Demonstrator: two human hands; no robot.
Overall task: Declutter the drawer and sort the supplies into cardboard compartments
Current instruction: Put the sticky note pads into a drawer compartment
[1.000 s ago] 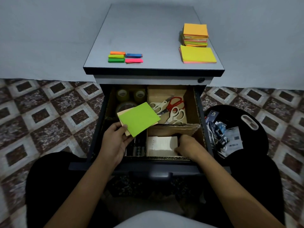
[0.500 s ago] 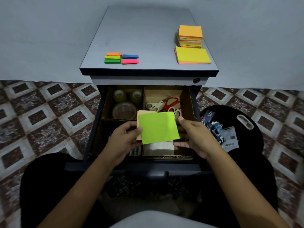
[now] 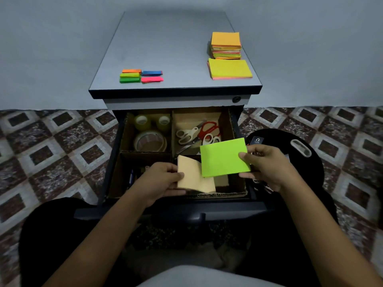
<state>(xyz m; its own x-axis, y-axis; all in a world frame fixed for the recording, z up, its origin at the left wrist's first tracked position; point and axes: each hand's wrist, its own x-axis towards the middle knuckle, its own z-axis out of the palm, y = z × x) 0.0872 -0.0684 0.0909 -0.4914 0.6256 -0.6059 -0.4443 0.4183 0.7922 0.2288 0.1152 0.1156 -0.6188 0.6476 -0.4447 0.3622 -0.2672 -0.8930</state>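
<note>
The open drawer (image 3: 246, 195) holds cardboard compartments. My right hand (image 3: 266, 166) pinches a green sticky-note pad (image 3: 224, 157) by its right edge, above the front right compartment. My left hand (image 3: 159, 181) holds a beige pad (image 3: 193, 177) by its left edge, just left of and partly under the green one. Tape rolls (image 3: 150, 131) fill the back left compartment. Scissors (image 3: 200, 132) with red and white handles lie in the back right one. Pens (image 3: 131, 177) show in the front left compartment, mostly hidden by my left hand.
On the cabinet top (image 3: 176, 48) lie coloured page-marker strips (image 3: 141, 76), a yellow pad (image 3: 230, 68) and a stack of orange-topped pads (image 3: 226, 45). A black round stool (image 3: 308, 162) with small packets stands right of the drawer. Patterned floor tiles lie on both sides.
The two pads, held together a moment ago, are now apart: my right hand took the green pad to the right, and my left hand keeps the beige one.
</note>
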